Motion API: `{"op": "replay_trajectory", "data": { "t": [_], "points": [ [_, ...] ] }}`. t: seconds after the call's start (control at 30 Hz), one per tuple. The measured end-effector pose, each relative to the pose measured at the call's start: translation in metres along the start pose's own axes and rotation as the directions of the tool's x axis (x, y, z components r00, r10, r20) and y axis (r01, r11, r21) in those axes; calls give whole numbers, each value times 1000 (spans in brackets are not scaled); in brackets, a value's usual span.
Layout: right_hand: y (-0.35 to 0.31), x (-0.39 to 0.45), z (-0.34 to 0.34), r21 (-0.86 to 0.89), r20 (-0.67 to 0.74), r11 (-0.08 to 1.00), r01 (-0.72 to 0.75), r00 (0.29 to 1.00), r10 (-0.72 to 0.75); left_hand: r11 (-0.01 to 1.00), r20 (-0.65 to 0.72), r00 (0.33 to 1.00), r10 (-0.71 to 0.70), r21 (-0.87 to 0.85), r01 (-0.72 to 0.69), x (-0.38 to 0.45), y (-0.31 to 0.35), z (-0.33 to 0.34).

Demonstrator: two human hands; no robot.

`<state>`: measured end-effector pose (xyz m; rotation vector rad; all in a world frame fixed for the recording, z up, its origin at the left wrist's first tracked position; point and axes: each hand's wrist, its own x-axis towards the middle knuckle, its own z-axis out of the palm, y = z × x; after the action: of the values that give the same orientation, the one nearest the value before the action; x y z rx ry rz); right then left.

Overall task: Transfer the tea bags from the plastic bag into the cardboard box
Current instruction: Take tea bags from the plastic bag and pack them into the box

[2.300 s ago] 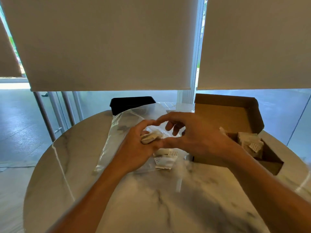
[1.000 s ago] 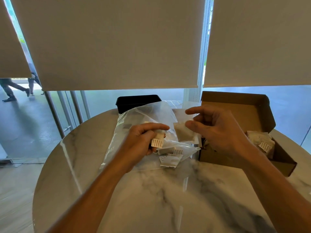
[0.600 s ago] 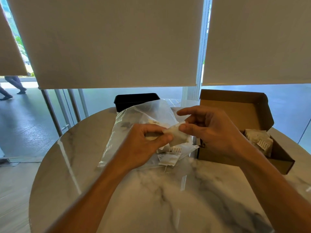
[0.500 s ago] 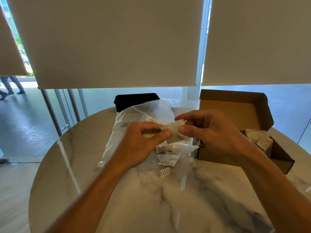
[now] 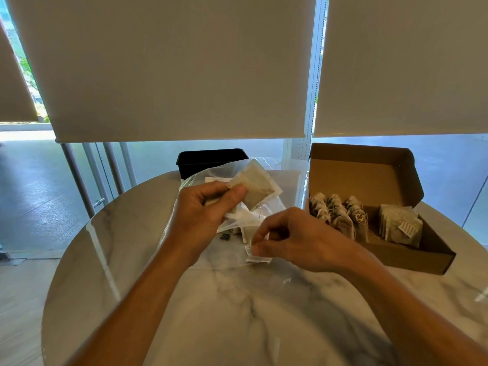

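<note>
My left hand (image 5: 203,207) pinches a tea bag (image 5: 254,188) above the plastic bag (image 5: 227,256); my right hand (image 5: 293,240) pinches its paper tag (image 5: 257,256). Keep the string untangled, then move to the cardboard box (image 5: 412,249).

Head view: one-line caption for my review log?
Left hand lifts a tea bag while right hand pinches a paper tag beside the cardboard box.

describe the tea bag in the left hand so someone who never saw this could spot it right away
Start at the round marble table and find the crinkled plastic bag left of the open cardboard box. Above that bag, the left hand pinches one flat square tea bag by its corner. It is the only one raised in the air; the others lie in the plastic bag or the box.
</note>
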<state>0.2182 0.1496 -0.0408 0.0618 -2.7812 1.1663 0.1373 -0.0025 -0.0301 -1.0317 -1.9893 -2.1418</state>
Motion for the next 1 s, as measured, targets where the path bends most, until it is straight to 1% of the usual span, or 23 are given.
{"op": "replay_trajectory", "data": {
  "t": [0.1,0.17,0.23,0.33,0.37,0.43,0.53,0.67,0.77,0.83,0.9,1.0],
  "points": [
    [3,-2,-3,-54,1,998,-27,1000,27,994,-55,995,-81,-83,76,2,2,-3],
    [4,-3,-7,-68,-3,996,-52,999,51,991,-53,994,-98,-99,92,4,2,-5],
    [4,-3,-10,-14,-47,998,-64,997,64,989,-35,994,-101,-110,97,4,3,-7],
    [-3,-2,-8,122,-118,992,-46,991,60,991,-12,996,-91,-104,89,3,3,-7],
    [-5,-1,-4,130,-118,991,-35,992,50,991,-3,996,-87,-102,86,3,3,-6],
    [-7,0,5,90,-106,996,1,994,9,992,12,997,-82,-99,82,3,2,-6],
    [-6,1,10,44,-69,999,30,997,-27,987,-12,995,-104,-126,101,4,1,-7],
    [-1,-2,0,26,-12,999,-38,999,38,971,-58,987,-148,-200,133,8,0,-11],
    [2,-4,-8,27,-17,998,-63,998,63,974,-72,988,-139,-192,123,9,-2,-12],
    [3,-4,-15,49,-70,997,-67,995,70,980,-82,988,-131,-164,117,9,-4,-12],
    [4,-5,-24,105,-184,993,-52,980,71,986,-77,990,-116,-131,106,8,-5,-11],
    [2,-9,-36,302,-346,953,1,932,108,992,-69,992,-103,-86,97,7,-8,-9]
  ]
}}
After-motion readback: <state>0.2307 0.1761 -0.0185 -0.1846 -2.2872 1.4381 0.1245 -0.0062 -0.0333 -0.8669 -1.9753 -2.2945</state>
